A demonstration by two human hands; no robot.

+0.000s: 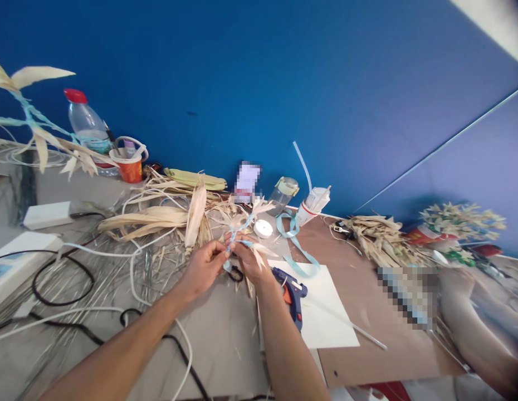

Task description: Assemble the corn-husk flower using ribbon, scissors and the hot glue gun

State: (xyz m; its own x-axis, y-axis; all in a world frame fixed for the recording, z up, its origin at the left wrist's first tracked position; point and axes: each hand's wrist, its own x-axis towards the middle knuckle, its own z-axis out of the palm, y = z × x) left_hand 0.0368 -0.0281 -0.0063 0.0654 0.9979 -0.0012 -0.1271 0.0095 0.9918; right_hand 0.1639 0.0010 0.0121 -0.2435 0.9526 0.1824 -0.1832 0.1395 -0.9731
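Head view, left hand: the left hand (pixel 204 266) was curled, fingertips pinched on the husk stem (pixel 241 234) at its lower end.
Head view, right hand: the right hand (pixel 249 260) was also closed in a pinch, thumb and fingers on the same stem just right of the left hand, the two hands nearly touching.
Husk stem: a small piece of pale dried husk wound with light blue ribbon; it rose up and away from between the fingertips, above the grey table (pixel 225 334).
Loose ribbon: a blue ribbon strip (pixel 298 248) curled on the table just right of the hands.
Glue gun: a blue glue gun (pixel 293 294) lay on a white sheet (pixel 326 312), beside the right forearm.
Husk pile: dried husks (pixel 167 214) were heaped beyond the left hand.
Tape roll: a white roll (pixel 263 228) sat just behind the stem.
Far right: another person's arm (pixel 472 323) rested on the brown board (pixel 367 334), well apart from the hands.
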